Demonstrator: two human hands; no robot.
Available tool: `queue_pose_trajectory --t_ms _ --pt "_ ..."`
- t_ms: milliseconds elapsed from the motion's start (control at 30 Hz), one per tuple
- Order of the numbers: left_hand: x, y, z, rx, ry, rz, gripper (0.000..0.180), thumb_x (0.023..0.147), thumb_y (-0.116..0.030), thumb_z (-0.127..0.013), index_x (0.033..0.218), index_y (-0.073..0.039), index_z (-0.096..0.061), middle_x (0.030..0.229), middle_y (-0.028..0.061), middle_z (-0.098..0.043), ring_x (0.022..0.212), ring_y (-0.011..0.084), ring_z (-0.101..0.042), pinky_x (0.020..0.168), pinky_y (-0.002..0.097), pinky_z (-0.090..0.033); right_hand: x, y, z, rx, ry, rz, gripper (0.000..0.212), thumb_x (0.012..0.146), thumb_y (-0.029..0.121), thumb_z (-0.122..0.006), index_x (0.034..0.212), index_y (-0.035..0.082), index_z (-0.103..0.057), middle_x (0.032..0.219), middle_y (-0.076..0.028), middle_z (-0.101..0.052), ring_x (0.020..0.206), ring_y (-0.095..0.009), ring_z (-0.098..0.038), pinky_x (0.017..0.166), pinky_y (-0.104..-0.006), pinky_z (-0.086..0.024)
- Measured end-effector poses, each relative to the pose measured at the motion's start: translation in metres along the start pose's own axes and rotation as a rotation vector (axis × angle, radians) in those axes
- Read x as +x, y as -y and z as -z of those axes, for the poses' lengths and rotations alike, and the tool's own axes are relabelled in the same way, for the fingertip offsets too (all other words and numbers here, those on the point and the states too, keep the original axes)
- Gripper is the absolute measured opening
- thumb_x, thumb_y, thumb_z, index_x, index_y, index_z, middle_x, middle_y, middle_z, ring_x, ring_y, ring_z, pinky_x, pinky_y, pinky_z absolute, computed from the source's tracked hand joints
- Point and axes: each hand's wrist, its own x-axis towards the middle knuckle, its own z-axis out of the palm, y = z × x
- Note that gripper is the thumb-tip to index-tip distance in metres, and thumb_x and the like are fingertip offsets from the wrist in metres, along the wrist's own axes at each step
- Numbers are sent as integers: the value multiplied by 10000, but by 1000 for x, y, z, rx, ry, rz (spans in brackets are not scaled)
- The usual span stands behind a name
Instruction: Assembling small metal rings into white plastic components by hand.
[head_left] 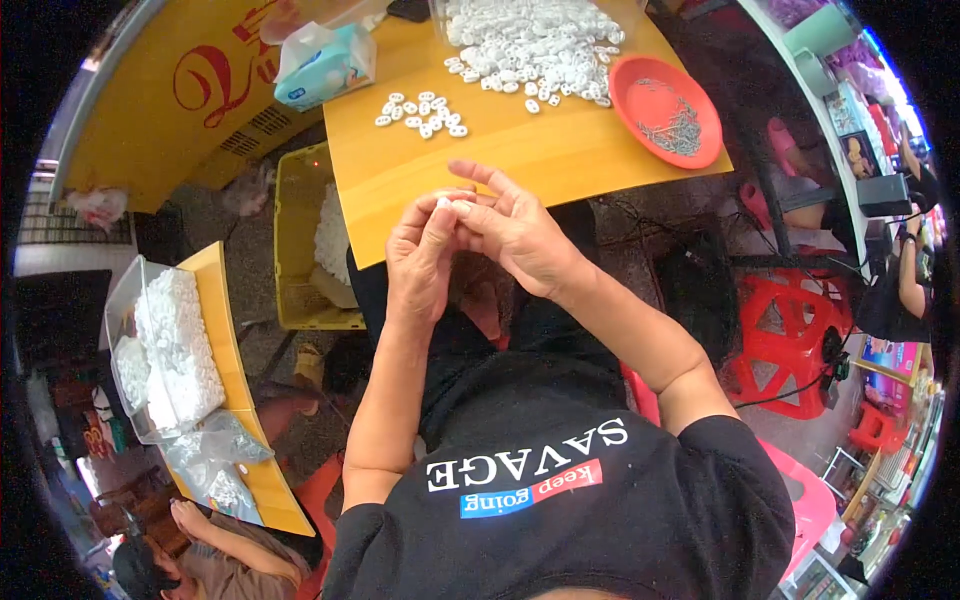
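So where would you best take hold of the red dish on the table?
Judging by its pose, grip the red dish at its raised near rim, coming from the person's right side with the right hand. It lies flat and shallow, with small metal parts inside, so keep it level.

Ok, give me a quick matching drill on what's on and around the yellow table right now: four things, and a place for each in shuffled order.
Things:
1. red dish
2. tissue pack
3. small group of white pieces
4. yellow crate

Places:
A. on the floor, left of the table
B. table's right edge
C. table's far left corner
D. mid-table, beyond both hands

Pairs: 1-B, 2-C, 3-D, 4-A
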Motion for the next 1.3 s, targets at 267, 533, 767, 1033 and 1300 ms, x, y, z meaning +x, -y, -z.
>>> queue_pose_trajectory --t_ms 267,533,767,1033,1300 --pt "10 -52 50 553 -441 -346 212 925 -99 -635 1106 10 -641 1050 102 -671 967 159 -634 907 273 -499 41 72 86 -1379 -362 691 196 895 131 -624 1039 16 -690 935 -146 -687 792 -243 -667 706 -344 -528" --pt "1 -63 113 793 -697 -365 586 935 -178 -621 1427 -5 -354 1442 174 -378 1327 280 -397 1067 397 -396 73 87 132 -1862 -455 687 172 864 168 -648 1001 84 -711 920 -158 -642 817 -341 -644 708 -426 -514" --pt "1 -43 65 751 -546 -402 428 957 -114 -573 1342 12 -435 1296 111 -492 1163 198 -492 995 326 -418 85 88 133 -2022 -432 624 144 877 207 -625 954 92 -665 945 -140 -631 803 -354 -657 695 -457 -541" --pt "12 -16 17 778 -309 -386 250 948 -45 -562 1193 2 -571 1099 79 -620 988 145 -589 892 268 -464 83 85 128 -1934 -391 803 142 887 199 -607 902 62 -638 905 -133 -640 753 -309 -655 670 -422 -526" --pt "33 16 -29 1115 29 -621 307 845 47 -619 1135 -53 -636 1013 156 -616 894 286 -623 768 329 -506 28 58 72 -809 -197 57 191 946 253 -581 897 80 -646 700 50 -532 551 -20 -427 467 -188 -331"
